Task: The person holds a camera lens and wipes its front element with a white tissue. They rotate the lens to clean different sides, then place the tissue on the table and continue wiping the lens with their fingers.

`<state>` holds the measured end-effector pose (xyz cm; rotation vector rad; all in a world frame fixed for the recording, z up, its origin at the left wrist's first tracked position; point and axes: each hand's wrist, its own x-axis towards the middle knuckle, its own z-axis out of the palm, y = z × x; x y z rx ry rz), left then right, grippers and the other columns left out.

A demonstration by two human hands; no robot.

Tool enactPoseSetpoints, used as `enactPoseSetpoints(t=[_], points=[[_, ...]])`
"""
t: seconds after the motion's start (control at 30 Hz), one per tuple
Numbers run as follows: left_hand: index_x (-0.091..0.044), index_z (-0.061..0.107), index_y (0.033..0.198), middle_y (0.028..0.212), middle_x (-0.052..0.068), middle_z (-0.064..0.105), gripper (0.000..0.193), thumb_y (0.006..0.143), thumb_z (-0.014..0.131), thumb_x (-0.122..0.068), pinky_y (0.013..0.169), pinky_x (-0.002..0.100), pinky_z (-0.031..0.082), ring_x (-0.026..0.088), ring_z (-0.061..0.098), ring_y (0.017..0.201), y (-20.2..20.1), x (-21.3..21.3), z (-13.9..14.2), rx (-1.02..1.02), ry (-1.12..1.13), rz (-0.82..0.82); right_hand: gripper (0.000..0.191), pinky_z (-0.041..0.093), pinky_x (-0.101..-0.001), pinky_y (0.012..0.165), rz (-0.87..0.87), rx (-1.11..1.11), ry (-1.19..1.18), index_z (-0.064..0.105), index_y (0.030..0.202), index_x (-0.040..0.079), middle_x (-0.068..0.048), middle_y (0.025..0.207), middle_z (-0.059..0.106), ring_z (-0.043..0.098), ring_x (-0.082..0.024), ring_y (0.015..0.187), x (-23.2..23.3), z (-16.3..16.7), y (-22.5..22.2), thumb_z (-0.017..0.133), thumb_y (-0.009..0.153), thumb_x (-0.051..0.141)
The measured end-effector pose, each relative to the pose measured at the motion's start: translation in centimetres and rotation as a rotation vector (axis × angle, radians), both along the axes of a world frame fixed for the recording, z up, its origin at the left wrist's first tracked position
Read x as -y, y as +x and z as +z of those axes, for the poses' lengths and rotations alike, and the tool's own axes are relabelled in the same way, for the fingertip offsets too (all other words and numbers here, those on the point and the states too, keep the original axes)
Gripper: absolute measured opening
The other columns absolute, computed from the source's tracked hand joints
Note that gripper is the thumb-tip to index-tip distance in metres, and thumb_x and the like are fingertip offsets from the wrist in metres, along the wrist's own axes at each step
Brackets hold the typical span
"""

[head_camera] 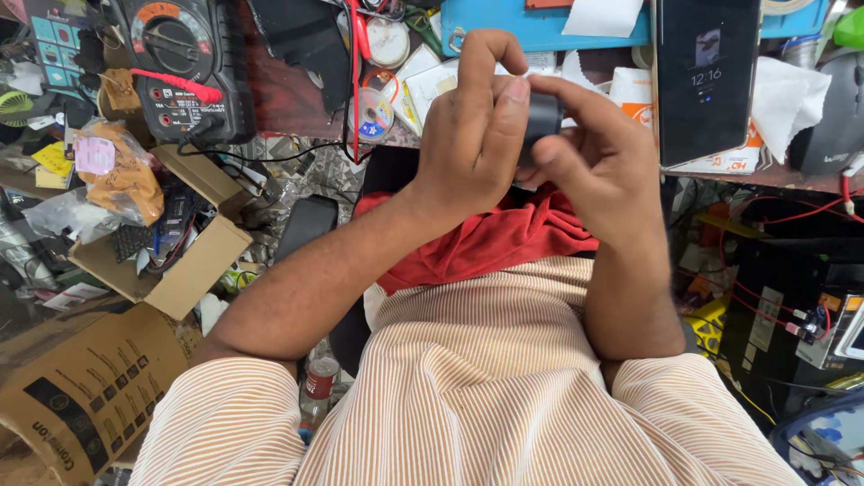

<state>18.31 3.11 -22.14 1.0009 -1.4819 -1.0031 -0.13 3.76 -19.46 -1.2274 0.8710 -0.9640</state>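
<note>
- Two hands met above the person's lap, in front of the cluttered workbench (297, 99).
- The red cloth (486, 238) lay bunched on the lap beneath them, over the striped shirt.
- A smartphone (706, 76) stood propped just right of the hands; a multimeter (180, 67) sat well to the left.
- The left hand (472, 135) curled its fingers over the small black object (543, 117), thumb pressed to its top.
- The right hand (603, 171) gripped that object from the right side.

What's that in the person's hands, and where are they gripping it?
A small black cylinder-shaped object, pinched at its sides between both the left hand and right hand.
</note>
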Motion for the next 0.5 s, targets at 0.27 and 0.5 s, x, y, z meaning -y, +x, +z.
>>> enactPoseSetpoints(t=[0.27, 0.5], points=[[-0.005, 0.04, 0.124, 0.069, 0.009, 0.062, 0.019, 0.113, 0.042, -0.02, 0.056, 0.037, 0.047, 0.025, 0.069, 0.058, -0.22, 0.1, -0.11, 0.036, 0.019, 0.005, 0.055, 0.057, -0.0231, 0.079, -0.062, -0.156, 0.115, 0.059, 0.141, -0.005, -0.011, 0.121, 0.059, 0.068, -0.016, 0.096, 0.08, 0.8, 0.1, 0.079, 0.093, 0.013], [-0.006, 0.04, 0.126, 0.069, 0.011, 0.061, 0.018, 0.115, 0.042, -0.02, 0.058, 0.037, 0.047, 0.026, 0.068, 0.061, -0.03, 0.19, -0.38, 0.027, -0.019, 0.02, 0.056, 0.063, -0.0281, 0.084, -0.043, -0.003, 0.144, 0.058, 0.139, -0.007, -0.012, 0.12, 0.061, 0.068, -0.017, 0.099, 0.16, -0.08, 0.11, 0.077, 0.093, 0.018]])
